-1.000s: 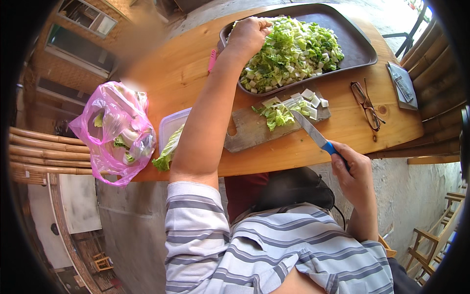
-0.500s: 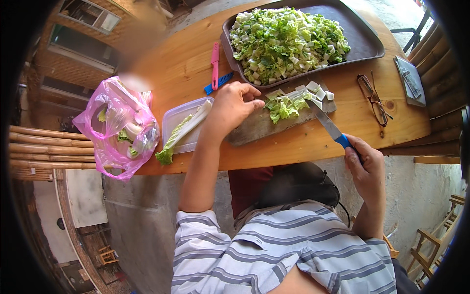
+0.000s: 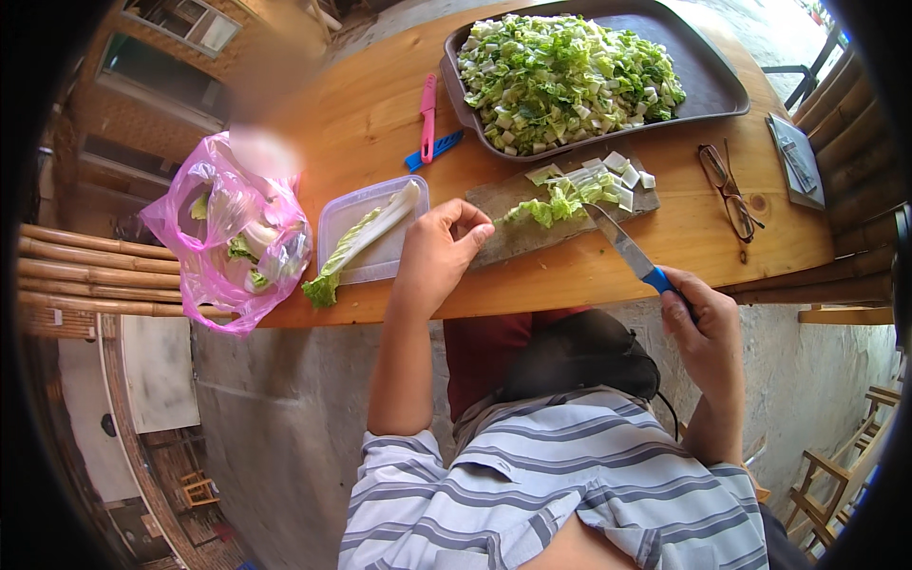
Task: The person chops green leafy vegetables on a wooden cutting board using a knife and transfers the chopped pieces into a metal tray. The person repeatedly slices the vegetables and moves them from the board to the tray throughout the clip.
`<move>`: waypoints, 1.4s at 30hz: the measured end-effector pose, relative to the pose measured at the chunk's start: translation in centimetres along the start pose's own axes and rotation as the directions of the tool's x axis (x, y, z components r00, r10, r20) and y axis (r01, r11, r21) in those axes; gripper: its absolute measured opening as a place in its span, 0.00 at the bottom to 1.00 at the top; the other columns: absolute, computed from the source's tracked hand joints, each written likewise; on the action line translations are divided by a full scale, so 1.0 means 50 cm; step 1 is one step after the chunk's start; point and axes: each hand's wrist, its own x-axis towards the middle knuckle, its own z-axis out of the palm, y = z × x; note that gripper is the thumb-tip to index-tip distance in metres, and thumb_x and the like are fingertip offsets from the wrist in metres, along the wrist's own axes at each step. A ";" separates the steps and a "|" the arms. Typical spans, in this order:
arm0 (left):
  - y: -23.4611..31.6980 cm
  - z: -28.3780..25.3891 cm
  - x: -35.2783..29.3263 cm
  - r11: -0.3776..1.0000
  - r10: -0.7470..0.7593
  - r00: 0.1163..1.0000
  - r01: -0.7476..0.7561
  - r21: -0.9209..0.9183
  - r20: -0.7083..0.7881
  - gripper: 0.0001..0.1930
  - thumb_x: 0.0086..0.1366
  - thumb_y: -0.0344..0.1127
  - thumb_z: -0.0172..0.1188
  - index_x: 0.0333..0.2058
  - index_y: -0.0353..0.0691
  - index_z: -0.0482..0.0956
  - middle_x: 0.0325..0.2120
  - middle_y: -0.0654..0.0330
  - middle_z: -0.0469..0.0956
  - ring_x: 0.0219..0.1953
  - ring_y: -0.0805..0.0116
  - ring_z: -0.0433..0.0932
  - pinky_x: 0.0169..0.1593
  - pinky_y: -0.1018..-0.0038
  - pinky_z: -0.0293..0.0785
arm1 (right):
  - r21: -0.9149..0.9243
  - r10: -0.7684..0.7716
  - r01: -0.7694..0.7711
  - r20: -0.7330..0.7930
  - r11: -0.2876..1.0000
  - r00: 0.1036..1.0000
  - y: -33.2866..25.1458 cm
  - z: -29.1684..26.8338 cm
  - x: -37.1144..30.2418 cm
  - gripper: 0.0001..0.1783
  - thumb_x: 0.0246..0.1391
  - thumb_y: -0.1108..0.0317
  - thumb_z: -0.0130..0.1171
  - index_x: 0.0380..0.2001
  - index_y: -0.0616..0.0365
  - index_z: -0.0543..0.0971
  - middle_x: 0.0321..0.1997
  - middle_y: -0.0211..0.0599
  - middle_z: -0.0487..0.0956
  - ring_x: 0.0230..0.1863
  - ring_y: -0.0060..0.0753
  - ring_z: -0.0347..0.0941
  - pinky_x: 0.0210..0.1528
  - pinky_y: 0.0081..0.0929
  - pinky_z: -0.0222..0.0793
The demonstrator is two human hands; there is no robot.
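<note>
My right hand (image 3: 705,318) grips a kitchen knife (image 3: 622,242) by its blue handle, the blade slanting up and left to the cut cabbage. Chopped cabbage leaf and white stem pieces (image 3: 567,195) lie on a grey cutting board (image 3: 494,249). My left hand (image 3: 445,247) is closed in a pinch at the board's left end, close to a small green scrap; whether anything is between the fingertips is too small to tell. To its left, a long cabbage leaf (image 3: 380,233) rests across a clear plastic container (image 3: 366,270), its green end over the rim.
Behind the board stands a dark tray (image 3: 708,81) heaped with chopped cabbage (image 3: 570,81). A pink knife (image 3: 428,114) and a blue sheath (image 3: 442,147) lie left of it. A pink plastic bag (image 3: 214,275) with cabbage sits far left. Eyeglasses (image 3: 730,195) and a notebook (image 3: 796,161) lie right.
My left hand has drawn back toward me, away from the chopped cabbage, to the board's left end. The knife has shifted slightly left at the cut pieces.
</note>
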 end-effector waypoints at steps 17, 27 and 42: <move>-0.030 0.052 0.002 0.852 0.407 0.906 -0.328 0.408 -0.121 0.13 0.52 0.37 0.76 0.38 0.46 0.87 0.35 0.62 0.76 0.41 0.61 0.74 0.46 0.64 0.71 | -0.055 0.000 0.001 0.027 0.999 1.000 -0.003 0.011 0.009 0.13 0.62 0.75 0.56 0.49 0.64 0.80 0.21 0.34 0.73 0.22 0.21 0.69 0.27 0.23 0.66; -0.026 0.061 -0.011 0.774 0.557 0.821 -0.457 0.439 -0.128 0.11 0.53 0.37 0.74 0.36 0.48 0.86 0.37 0.69 0.80 0.42 0.64 0.74 0.52 0.65 0.63 | -0.193 -0.184 0.198 0.087 0.961 0.979 -0.023 0.081 0.034 0.13 0.60 0.76 0.57 0.49 0.62 0.80 0.34 0.51 0.82 0.31 0.48 0.80 0.34 0.34 0.73; -0.045 0.095 -0.036 0.840 0.459 0.822 -0.276 0.467 -0.339 0.11 0.53 0.40 0.74 0.34 0.48 0.85 0.33 0.66 0.77 0.40 0.63 0.73 0.49 0.64 0.63 | -0.521 -0.409 0.396 0.096 0.756 0.907 -0.010 0.170 0.058 0.20 0.58 0.74 0.59 0.54 0.57 0.79 0.31 0.44 0.80 0.29 0.48 0.80 0.31 0.40 0.77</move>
